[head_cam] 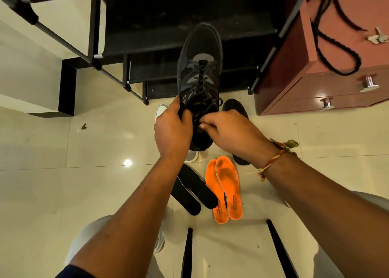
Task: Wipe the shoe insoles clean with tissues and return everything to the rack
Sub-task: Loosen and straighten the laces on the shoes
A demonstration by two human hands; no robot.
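Observation:
I hold a black lace-up shoe (200, 67) in the air in front of the rack, toe pointing away. My left hand (171, 128) grips the left side of its collar. My right hand (229, 128) pinches the shoe's opening at the tongue from the right. On the floor below lie two orange insoles (226, 191) side by side, dirty grey at the toes, and two black insoles (194, 190) overlapping to their left. No tissue is in view.
The black shoe rack (160, 40) with fabric shelves stands ahead. A second black shoe (235, 107) and a white shoe (161, 110) sit on the tiled floor behind my hands. A reddish drawer cabinet (328, 88) stands at right, with keys on a black cord on top.

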